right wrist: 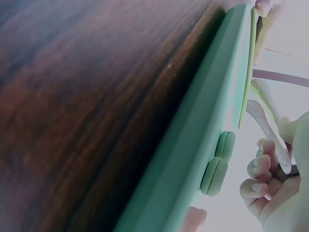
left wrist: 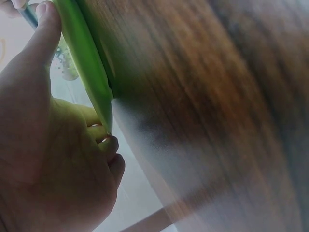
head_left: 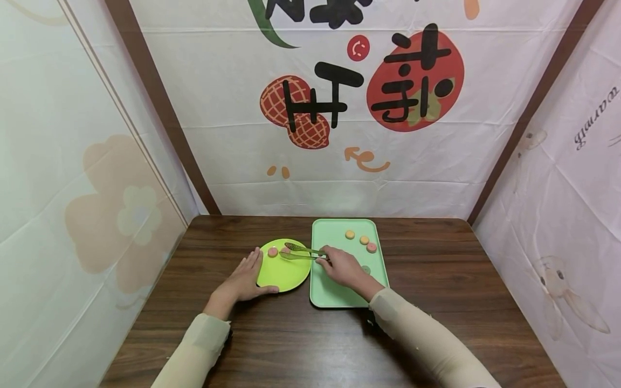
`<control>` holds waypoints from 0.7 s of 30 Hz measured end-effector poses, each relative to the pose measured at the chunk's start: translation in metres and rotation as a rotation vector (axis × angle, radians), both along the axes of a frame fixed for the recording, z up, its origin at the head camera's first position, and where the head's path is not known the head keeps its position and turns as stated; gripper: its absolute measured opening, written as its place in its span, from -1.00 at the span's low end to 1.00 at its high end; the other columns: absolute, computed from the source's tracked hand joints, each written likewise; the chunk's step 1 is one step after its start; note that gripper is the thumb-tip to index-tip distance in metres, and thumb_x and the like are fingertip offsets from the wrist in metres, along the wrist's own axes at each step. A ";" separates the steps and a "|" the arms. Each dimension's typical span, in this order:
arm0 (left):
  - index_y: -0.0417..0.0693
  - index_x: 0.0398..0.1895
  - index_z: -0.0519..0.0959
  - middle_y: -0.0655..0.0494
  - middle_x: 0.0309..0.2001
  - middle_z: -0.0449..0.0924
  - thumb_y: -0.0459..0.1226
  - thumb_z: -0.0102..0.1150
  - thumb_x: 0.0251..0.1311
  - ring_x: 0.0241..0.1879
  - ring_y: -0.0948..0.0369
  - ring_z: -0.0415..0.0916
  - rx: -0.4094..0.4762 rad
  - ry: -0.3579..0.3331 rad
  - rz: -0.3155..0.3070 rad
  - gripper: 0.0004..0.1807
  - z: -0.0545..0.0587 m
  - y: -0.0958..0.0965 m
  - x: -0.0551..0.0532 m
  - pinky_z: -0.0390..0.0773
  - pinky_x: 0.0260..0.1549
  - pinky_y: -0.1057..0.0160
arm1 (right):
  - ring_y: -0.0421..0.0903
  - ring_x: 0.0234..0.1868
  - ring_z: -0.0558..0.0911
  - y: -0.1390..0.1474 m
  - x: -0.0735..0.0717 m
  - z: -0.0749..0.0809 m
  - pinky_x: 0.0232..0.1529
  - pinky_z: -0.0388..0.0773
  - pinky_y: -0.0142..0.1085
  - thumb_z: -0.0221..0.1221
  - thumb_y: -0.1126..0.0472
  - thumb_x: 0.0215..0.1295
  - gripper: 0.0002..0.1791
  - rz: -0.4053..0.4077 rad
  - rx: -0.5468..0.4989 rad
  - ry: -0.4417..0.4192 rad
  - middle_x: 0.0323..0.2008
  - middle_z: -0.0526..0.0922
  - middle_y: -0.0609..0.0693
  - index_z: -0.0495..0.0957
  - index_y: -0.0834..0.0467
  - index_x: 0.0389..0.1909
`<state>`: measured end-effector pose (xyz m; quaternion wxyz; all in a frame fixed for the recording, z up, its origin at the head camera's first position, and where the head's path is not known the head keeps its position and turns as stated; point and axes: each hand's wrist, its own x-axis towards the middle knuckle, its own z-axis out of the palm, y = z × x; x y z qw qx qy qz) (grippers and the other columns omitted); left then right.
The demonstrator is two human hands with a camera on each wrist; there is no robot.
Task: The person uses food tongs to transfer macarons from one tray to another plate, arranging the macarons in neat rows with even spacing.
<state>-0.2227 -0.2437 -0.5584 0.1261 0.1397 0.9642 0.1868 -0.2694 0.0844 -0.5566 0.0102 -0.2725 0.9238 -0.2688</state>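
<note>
My right hand (head_left: 343,267) holds a pair of tongs (head_left: 303,257), pinched between thumb and fingers. The tongs reach left over a yellow-green plate (head_left: 286,277), their perforated ends spread apart. A pink macaron (head_left: 285,250) lies partly covered by the tongs' ends, and another pink macaron (head_left: 273,251) sits beside it on the plate. At the plate's left side, my left hand (head_left: 246,280) rests spread against the rim, fingers fairly straight along the edge. Its thumb (left wrist: 46,29) lies along the near edge.
Right of the plate is a mint-green tray (head_left: 335,296). It carries yellow macarons (head_left: 350,234), a pink macaron (head_left: 371,247) and green macarons (right wrist: 214,176), partly hidden by my right hand in the head view. Printed cloth walls enclose the brown wooden table (head_left: 436,269).
</note>
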 end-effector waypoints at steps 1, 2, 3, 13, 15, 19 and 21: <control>-0.45 0.70 -0.18 -0.38 0.72 -0.34 0.41 0.32 0.24 0.71 -0.25 -0.28 -0.003 0.000 -0.001 0.44 0.000 0.000 0.000 -0.15 0.67 -0.21 | -0.26 -0.42 0.58 0.001 0.000 0.000 -0.44 0.54 -0.29 0.14 -0.05 0.68 -0.63 0.001 -0.004 0.001 -0.19 0.75 -0.06 0.63 0.13 0.20; -0.45 0.70 -0.18 -0.38 0.72 -0.34 0.41 0.32 0.24 0.71 -0.25 -0.28 -0.003 0.001 -0.001 0.44 -0.001 0.000 0.000 -0.14 0.67 -0.21 | -0.26 -0.41 0.58 0.002 0.001 0.000 -0.43 0.54 -0.29 0.14 -0.05 0.68 -0.63 0.001 -0.007 0.003 -0.18 0.76 -0.05 0.63 0.14 0.20; -0.45 0.70 -0.18 -0.38 0.72 -0.34 0.42 0.31 0.24 0.71 -0.25 -0.28 -0.004 0.002 -0.002 0.44 -0.001 0.001 0.000 -0.14 0.67 -0.21 | -0.26 -0.40 0.59 0.003 0.001 0.000 -0.42 0.55 -0.28 0.14 -0.05 0.68 -0.61 0.001 -0.009 0.006 -0.17 0.76 -0.05 0.63 0.14 0.21; -0.47 0.70 -0.19 -0.39 0.72 -0.34 0.40 0.33 0.24 0.71 -0.24 -0.28 0.007 0.002 -0.005 0.45 -0.001 -0.001 0.002 -0.14 0.67 -0.21 | -0.24 -0.35 0.64 0.014 0.004 0.003 -0.37 0.59 -0.27 0.14 -0.03 0.68 -0.62 0.009 -0.049 0.003 -0.15 0.77 -0.04 0.62 0.17 0.21; -0.47 0.70 -0.19 -0.39 0.72 -0.34 0.40 0.33 0.24 0.71 -0.25 -0.28 0.007 0.003 -0.007 0.45 -0.001 0.000 0.002 -0.14 0.67 -0.21 | -0.22 -0.30 0.67 0.017 0.005 0.004 -0.33 0.61 -0.25 0.15 0.00 0.68 -0.66 0.004 -0.066 0.001 -0.14 0.77 -0.04 0.63 0.15 0.18; -0.48 0.69 -0.18 -0.40 0.72 -0.33 0.39 0.34 0.24 0.71 -0.25 -0.27 0.016 0.012 -0.009 0.44 0.000 0.001 0.001 -0.14 0.67 -0.21 | -0.17 -0.25 0.71 0.023 0.007 0.007 -0.29 0.64 -0.21 0.16 0.03 0.67 -0.71 -0.004 -0.086 0.011 -0.15 0.77 -0.03 0.63 0.14 0.15; -0.48 0.69 -0.18 -0.40 0.72 -0.33 0.38 0.35 0.24 0.71 -0.25 -0.27 0.016 0.013 -0.009 0.44 0.000 0.001 0.001 -0.14 0.67 -0.21 | -0.17 -0.25 0.70 0.027 0.009 0.008 -0.30 0.63 -0.21 0.16 0.03 0.67 -0.69 -0.009 -0.085 0.013 -0.14 0.77 -0.03 0.63 0.16 0.17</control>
